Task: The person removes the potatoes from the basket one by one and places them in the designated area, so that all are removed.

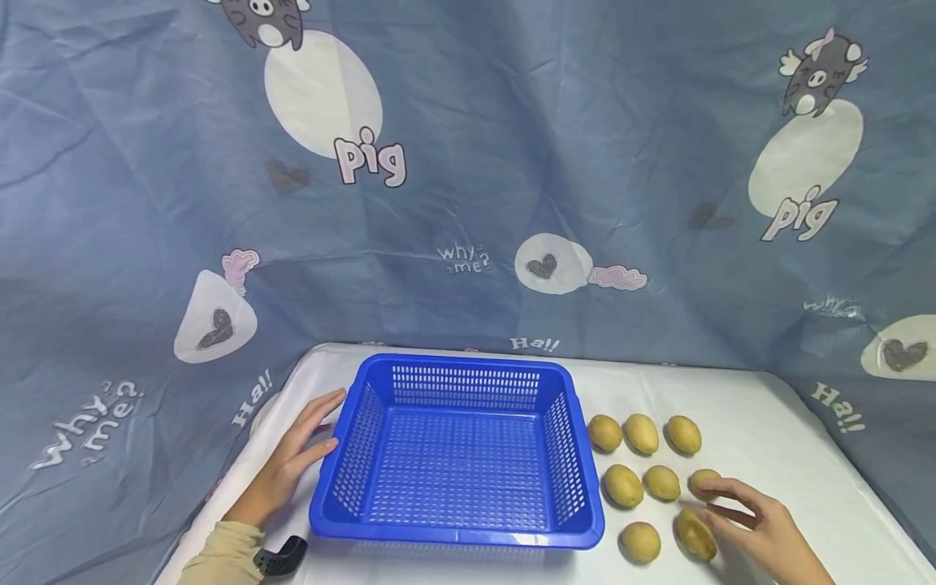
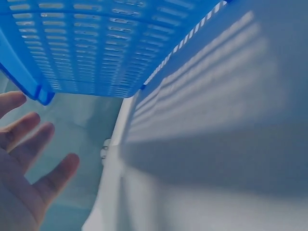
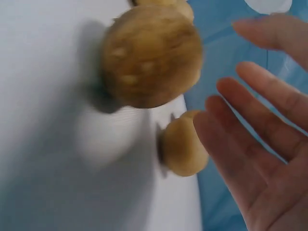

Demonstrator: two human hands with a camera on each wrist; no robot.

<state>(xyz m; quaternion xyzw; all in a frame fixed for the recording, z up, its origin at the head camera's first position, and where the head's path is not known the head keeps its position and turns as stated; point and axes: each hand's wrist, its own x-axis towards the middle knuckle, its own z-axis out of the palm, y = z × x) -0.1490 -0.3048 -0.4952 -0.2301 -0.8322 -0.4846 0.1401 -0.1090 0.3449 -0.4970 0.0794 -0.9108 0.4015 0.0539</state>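
A blue plastic basket [image 1: 457,537] with slotted sides holds nothing. My left hand [image 1: 287,465] is at its left rim, fingertips right by the edge; the left wrist view has the fingers spread below the basket's slotted wall [image 2: 96,48]. Right of the basket, several yellow-brown potatoes lie in rough rows on the white table. Over the front right ones hovers my right hand [image 1: 764,524], fingers extended and thumb apart. Nearest to it are a potato with a brown, rough patch [image 1: 695,536] and a smaller potato [image 1: 704,478]. In the right wrist view, the patchy potato [image 3: 151,57] sits beyond the fingertips.
More potatoes, such as one at the back [image 1: 642,434] and one in front [image 1: 640,543], lie close to the basket's right side. A black band [image 1: 281,557] is at my left wrist. Behind the white table [image 1: 790,455] hangs a blue printed cloth [image 1: 468,162].
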